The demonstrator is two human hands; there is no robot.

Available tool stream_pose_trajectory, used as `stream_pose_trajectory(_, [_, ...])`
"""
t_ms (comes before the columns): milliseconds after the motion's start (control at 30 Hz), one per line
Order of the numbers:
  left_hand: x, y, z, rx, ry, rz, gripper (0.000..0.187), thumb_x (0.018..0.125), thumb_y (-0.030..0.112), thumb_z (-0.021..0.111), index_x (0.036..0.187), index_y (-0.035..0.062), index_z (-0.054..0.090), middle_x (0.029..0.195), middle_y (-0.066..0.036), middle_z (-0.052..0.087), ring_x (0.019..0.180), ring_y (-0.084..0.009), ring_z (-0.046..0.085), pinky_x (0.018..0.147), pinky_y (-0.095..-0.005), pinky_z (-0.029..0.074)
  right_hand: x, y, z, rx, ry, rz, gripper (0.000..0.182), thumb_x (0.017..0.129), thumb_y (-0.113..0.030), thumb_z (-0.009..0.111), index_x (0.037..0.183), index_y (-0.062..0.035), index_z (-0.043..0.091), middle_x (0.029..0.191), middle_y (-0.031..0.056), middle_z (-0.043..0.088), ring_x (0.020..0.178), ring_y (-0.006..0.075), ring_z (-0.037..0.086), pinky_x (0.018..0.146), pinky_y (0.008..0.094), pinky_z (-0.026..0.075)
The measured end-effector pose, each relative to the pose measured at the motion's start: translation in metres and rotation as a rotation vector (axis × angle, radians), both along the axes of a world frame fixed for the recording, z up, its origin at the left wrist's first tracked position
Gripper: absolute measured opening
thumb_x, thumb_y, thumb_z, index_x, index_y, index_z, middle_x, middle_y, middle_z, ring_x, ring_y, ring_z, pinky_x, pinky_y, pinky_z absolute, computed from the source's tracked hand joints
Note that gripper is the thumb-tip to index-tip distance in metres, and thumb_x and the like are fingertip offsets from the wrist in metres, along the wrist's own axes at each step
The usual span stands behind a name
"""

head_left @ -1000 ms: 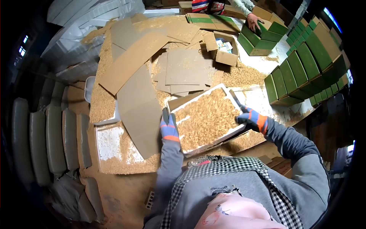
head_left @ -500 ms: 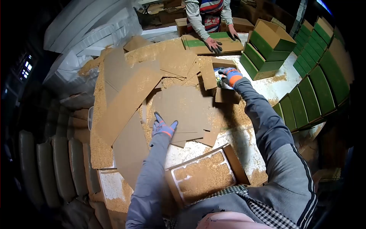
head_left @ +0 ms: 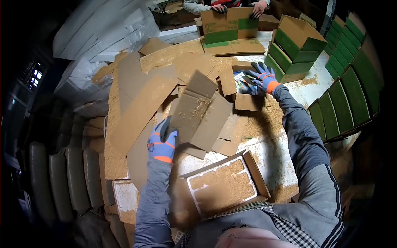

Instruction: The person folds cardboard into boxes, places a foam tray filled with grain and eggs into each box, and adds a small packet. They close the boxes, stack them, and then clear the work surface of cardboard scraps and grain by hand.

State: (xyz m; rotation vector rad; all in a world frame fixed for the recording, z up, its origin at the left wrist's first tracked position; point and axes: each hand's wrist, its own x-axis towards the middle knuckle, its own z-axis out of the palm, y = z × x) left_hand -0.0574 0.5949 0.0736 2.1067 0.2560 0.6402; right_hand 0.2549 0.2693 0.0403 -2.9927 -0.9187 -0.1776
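Cardboard sheet point(head_left: 188, 115) is raised and tilted over the middle of the surface point(head_left: 271, 151), above other flat pieces, with tan loose flakes point(head_left: 200, 108) scattered on its face. The left hand point(head_left: 162, 142), gloved in blue and orange, is at its left edge, fingers closed on that edge. The right hand point(head_left: 264, 76), similarly gloved, is over the right side of a small open carton point(head_left: 249, 102) containing printed packets point(head_left: 244, 84). Its fingers are spread at the packets; whether they grasp one cannot be determined.

Nearest the wearer stands an open brown carton point(head_left: 257, 170) holding a white-rimmed tray point(head_left: 193, 194) filled with the same tan material. Across the surface, a co-worker's two hands point(head_left: 259, 8) hold the top edge of an upright green-and-brown cardboard panel point(head_left: 221, 27). Green-sided boxes point(head_left: 289, 51) stand stacked beyond the right hand.
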Motion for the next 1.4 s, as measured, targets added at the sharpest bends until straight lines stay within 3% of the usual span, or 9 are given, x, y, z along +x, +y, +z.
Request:
stream_pose_trajectory(100, [-0.091,-0.07,0.07,0.726,0.141,-0.214,0.041,0.072,0.006,0.063,0.113,0.0117,0.061,0.101,-0.009,0.059,0.091,-0.0252,0.055,0.077,-0.0359,0.048,-0.034,-0.01,0.032,0.473,-0.189,0.25,0.037,0.073,-0.013,0.062,0.109,-0.0219,0.066,0.127,0.0041,0.054,0.125,0.0309,0.038,0.106,0.0417,0.026])
stream_pose_trajectory(267, [-0.18,-0.138,-0.041,0.732,0.752,-0.793,0.042,0.079,0.017,0.054,0.12,0.0111,0.053,0.105,-0.012,0.058,0.093,-0.0294,0.057,0.079,-0.0381,0.048,-0.232,0.022,0.091,0.72,-0.186,0.747,0.026,0.073,-0.012,0.06,0.099,-0.0095,0.065,0.106,0.01,0.062,0.106,0.0309,0.054,0.093,0.0424,0.041])
stream_pose_trajectory(367, [-0.188,-0.131,-0.061,0.589,0.91,-1.029,0.035,0.088,0.023,0.047,0.118,0.0051,0.052,0.124,-0.017,0.049,0.111,-0.0301,0.051,0.092,-0.0348,0.043,-0.324,0.034,0.005,0.177,0.288,0.979,0.044,0.076,-0.031,0.062,0.116,-0.013,0.055,0.121,0.0113,0.053,0.114,0.0312,0.049,0.096,0.0427,0.039])
stream_pose_trajectory(433, [-0.198,-0.127,-0.054,0.329,0.191,-0.66,0.035,0.091,0.017,0.045,0.124,0.0038,0.048,0.13,-0.019,0.045,0.119,-0.0309,0.046,0.1,-0.0353,0.037,-0.364,0.015,-0.026,-0.193,0.209,0.918,0.071,0.076,-0.052,0.058,0.131,-0.0103,0.042,0.134,0.016,0.043,0.123,0.0338,0.04,0.104,0.0387,0.029])
stream_pose_trajectory(567, [-0.235,-0.112,-0.063,-0.677,-0.266,0.21,0.04,0.093,0.002,0.039,0.133,-0.0001,0.033,0.131,-0.017,0.043,0.122,-0.0255,0.042,0.102,-0.0347,0.035,-0.339,-0.019,0.016,0.654,0.701,0.51,0.07,0.079,-0.041,0.063,0.134,-0.0037,0.04,0.134,0.0158,0.044,0.125,0.0294,0.04,0.105,0.0378,0.029])
stream_pose_trajectory(667, [-0.235,-0.099,-0.179,-1.018,-0.109,0.097,0.043,0.093,0.002,0.038,0.136,0.0015,0.028,0.134,-0.017,0.04,0.123,-0.0251,0.041,0.101,-0.0343,0.035,-0.311,-0.069,-0.006,1.659,0.973,-0.052,0.051,0.093,-0.028,0.05,0.135,-0.0026,0.037,0.125,0.0162,0.052,0.115,0.0227,0.05,0.101,0.0345,0.037])
stream_pose_trajectory(800, [-0.211,-0.11,-0.306,-0.953,0.124,0.0,0.048,0.096,0.017,0.039,0.139,0.0067,0.021,0.138,-0.014,0.034,0.122,-0.0226,0.04,0.099,-0.0351,0.037,-0.364,-0.138,-0.155,1.422,1.204,-0.442,0.043,0.093,-0.027,0.048,0.13,-0.0067,0.044,0.126,0.0112,0.052,0.11,0.0172,0.052,0.095,0.0282,0.041])
stream_pose_trajectory(1167, [-0.066,-0.193,-0.039,-0.7,-0.128,-0.849,0.048,0.091,0.031,0.048,0.13,0.0034,0.041,0.131,-0.012,0.044,0.117,-0.0244,0.046,0.096,-0.0364,0.041,-0.375,-0.28,0.14,1.726,0.635,0.46,0.059,0.091,-0.044,0.042,0.136,-0.0066,0.033,0.135,0.0116,0.042,0.122,0.0239,0.041,0.102,0.0399,0.032])
stream_pose_trajectory(1400, [0.136,-0.446,0.255,-0.908,-0.11,-1.618,0.05,0.091,0.038,0.045,0.13,0.0064,0.043,0.132,-0.011,0.045,0.118,-0.0259,0.045,0.099,-0.0396,0.038,-0.277,-0.479,0.37,1.79,0.009,0.642,0.065,0.091,-0.051,0.039,0.139,-0.0081,0.03,0.138,0.0106,0.039,0.125,0.0248,0.039,0.104,0.0407,0.031])
